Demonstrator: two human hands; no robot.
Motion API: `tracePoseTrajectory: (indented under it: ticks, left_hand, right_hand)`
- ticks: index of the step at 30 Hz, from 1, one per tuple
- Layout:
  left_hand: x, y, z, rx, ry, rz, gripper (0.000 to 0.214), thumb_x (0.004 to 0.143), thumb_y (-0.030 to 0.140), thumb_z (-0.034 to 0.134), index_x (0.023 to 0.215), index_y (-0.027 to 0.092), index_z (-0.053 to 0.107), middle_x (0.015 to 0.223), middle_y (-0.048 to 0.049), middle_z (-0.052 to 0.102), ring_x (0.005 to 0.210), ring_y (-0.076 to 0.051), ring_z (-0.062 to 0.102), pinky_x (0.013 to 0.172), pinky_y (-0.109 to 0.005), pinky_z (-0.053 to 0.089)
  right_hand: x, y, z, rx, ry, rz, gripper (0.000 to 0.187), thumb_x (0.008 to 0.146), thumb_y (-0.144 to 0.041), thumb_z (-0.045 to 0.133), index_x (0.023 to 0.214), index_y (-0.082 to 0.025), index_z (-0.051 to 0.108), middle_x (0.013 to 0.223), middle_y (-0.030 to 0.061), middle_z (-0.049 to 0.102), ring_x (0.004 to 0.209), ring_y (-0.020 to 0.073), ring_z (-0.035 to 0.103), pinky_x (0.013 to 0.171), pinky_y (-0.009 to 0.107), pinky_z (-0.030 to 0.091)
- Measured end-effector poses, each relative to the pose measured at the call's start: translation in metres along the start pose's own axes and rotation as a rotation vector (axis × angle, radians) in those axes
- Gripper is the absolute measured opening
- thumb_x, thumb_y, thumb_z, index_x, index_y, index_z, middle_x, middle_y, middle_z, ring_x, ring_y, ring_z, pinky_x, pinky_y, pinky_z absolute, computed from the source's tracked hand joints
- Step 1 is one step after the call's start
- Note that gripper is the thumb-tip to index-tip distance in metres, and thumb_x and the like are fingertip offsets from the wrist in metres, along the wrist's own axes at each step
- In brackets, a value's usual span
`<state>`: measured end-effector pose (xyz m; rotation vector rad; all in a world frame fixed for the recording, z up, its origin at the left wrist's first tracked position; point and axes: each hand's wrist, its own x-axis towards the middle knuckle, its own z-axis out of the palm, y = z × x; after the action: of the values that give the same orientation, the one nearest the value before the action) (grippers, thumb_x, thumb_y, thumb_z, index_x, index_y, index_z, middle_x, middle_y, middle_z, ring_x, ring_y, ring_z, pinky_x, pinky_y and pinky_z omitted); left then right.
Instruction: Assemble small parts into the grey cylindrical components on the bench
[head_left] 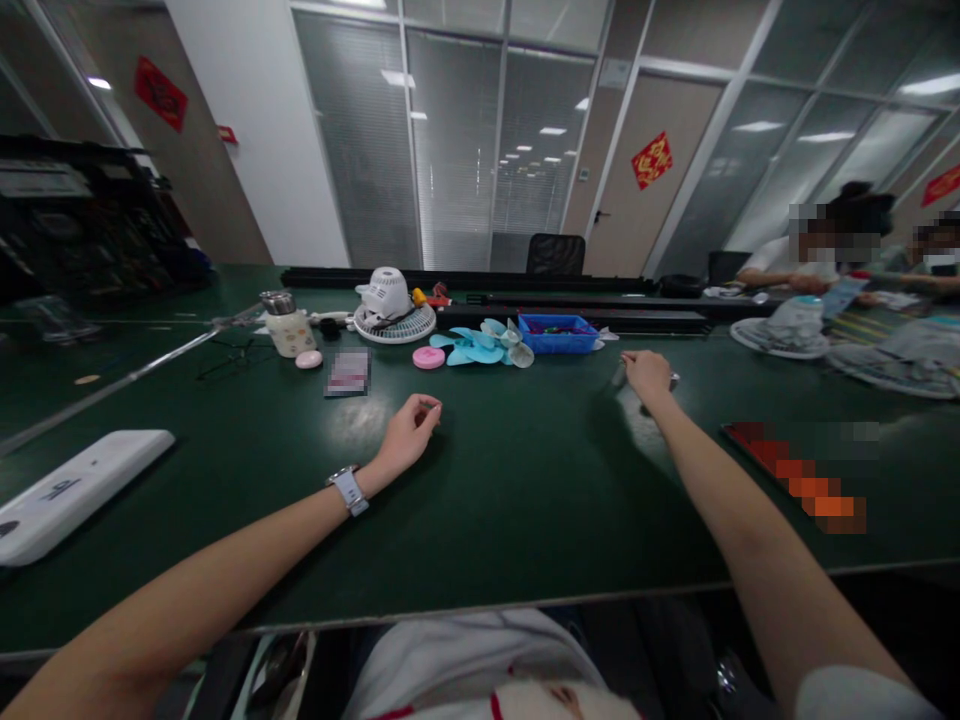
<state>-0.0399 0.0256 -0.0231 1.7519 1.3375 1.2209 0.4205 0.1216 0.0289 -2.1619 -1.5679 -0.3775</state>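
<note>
My left hand (409, 432) rests on the dark green table (525, 500), fingers curled into a pinch on something too small to make out; a watch sits on its wrist. My right hand (646, 374) lies farther right, closed round a small silver tool whose ends stick out on both sides. Beyond both hands lie light-blue fan blades (480, 346), a pink round cap (428, 357), a blue tray (558, 333) of small parts and a white fan motor housing on a round grille (391, 305).
A white flat device (75, 488) lies at the left edge, with a white cup (288, 325), glasses and a metal rod behind it. A red-orange item (802, 475) lies at the right. Other people sit at the far right with fan grilles (787, 328). Black rails cross the back.
</note>
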Motion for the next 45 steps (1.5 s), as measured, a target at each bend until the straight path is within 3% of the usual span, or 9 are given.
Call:
tracePoseTrajectory:
  ticks: [5, 11, 17, 21, 28, 39, 42, 45]
  left_hand:
    - [-0.001, 0.0, -0.001, 0.025, -0.013, -0.007, 0.03, 0.088, 0.045, 0.054, 0.103, 0.02, 0.058, 0.079, -0.0011, 0.065, 0.069, -0.018, 0.062, 0.064, -0.029, 0.046]
    - [-0.002, 0.004, -0.001, 0.056, -0.003, -0.002, 0.028, 0.088, 0.043, 0.054, 0.103, 0.019, 0.059, 0.079, -0.002, 0.065, 0.071, -0.018, 0.062, 0.066, -0.031, 0.047]
    - [-0.002, 0.005, -0.001, 0.06, -0.006, -0.002, 0.028, 0.088, 0.042, 0.055, 0.103, 0.019, 0.06, 0.079, -0.0022, 0.066, 0.072, -0.019, 0.063, 0.066, -0.031, 0.048]
    - [-0.001, 0.003, -0.001, 0.05, -0.012, -0.009, 0.028, 0.087, 0.042, 0.055, 0.104, 0.02, 0.06, 0.079, -0.0017, 0.066, 0.072, -0.019, 0.063, 0.067, -0.031, 0.048]
    - [-0.002, 0.005, -0.001, 0.04, -0.01, -0.011, 0.027, 0.086, 0.043, 0.057, 0.102, 0.021, 0.061, 0.08, -0.0013, 0.066, 0.071, -0.018, 0.062, 0.066, -0.03, 0.046]
    - [0.0, -0.001, -0.001, 0.059, -0.012, 0.015, 0.027, 0.088, 0.042, 0.055, 0.104, 0.02, 0.06, 0.08, -0.0015, 0.066, 0.069, -0.017, 0.062, 0.065, -0.03, 0.046]
    - [0.0, -0.001, -0.001, 0.053, -0.003, 0.014, 0.029, 0.087, 0.044, 0.057, 0.104, 0.02, 0.061, 0.081, -0.0013, 0.066, 0.068, -0.017, 0.061, 0.064, -0.029, 0.046]
    - [-0.003, 0.006, -0.001, 0.061, -0.026, 0.047, 0.032, 0.087, 0.047, 0.058, 0.106, 0.021, 0.061, 0.082, -0.0006, 0.066, 0.07, -0.017, 0.06, 0.065, -0.029, 0.045]
  right_hand:
    - [-0.007, -0.002, 0.004, -0.044, 0.001, -0.033, 0.043, 0.097, -0.033, 0.041, 0.116, -0.007, 0.071, 0.101, 0.0269, 0.07, 0.095, 0.0355, 0.065, 0.083, 0.045, 0.048]
    - [-0.017, 0.001, 0.014, -0.045, 0.004, -0.047, 0.045, 0.091, -0.032, 0.056, 0.129, -0.01, 0.061, 0.112, 0.0221, 0.069, 0.103, 0.0325, 0.065, 0.088, 0.041, 0.048]
    - [-0.028, 0.005, 0.026, 0.087, 0.068, -0.08, 0.059, 0.088, -0.024, 0.056, 0.144, -0.009, 0.045, 0.141, 0.021, 0.053, 0.122, 0.0322, 0.057, 0.099, 0.042, 0.044]
    - [-0.032, 0.006, 0.032, 0.171, 0.09, 0.003, 0.075, 0.086, -0.029, 0.058, 0.151, -0.006, 0.028, 0.142, 0.0258, 0.048, 0.122, 0.0351, 0.055, 0.098, 0.044, 0.044]
    - [-0.033, 0.008, 0.035, 0.213, 0.075, 0.012, 0.056, 0.087, -0.028, 0.052, 0.139, -0.01, 0.041, 0.13, 0.0238, 0.056, 0.114, 0.0338, 0.058, 0.095, 0.044, 0.044]
    - [-0.032, 0.009, 0.031, 0.22, 0.045, 0.089, 0.052, 0.09, -0.032, 0.054, 0.137, -0.013, 0.043, 0.121, 0.0217, 0.064, 0.105, 0.0328, 0.064, 0.089, 0.042, 0.046]
    - [-0.039, -0.007, 0.028, 0.295, 0.115, 0.078, 0.052, 0.09, -0.036, 0.053, 0.136, -0.015, 0.046, 0.116, 0.0189, 0.066, 0.102, 0.0319, 0.065, 0.089, 0.043, 0.047]
    - [-0.061, -0.046, 0.019, 0.494, 0.124, -0.04, 0.06, 0.088, -0.043, 0.056, 0.14, -0.017, 0.043, 0.11, 0.0144, 0.068, 0.09, 0.0277, 0.067, 0.086, 0.045, 0.05]
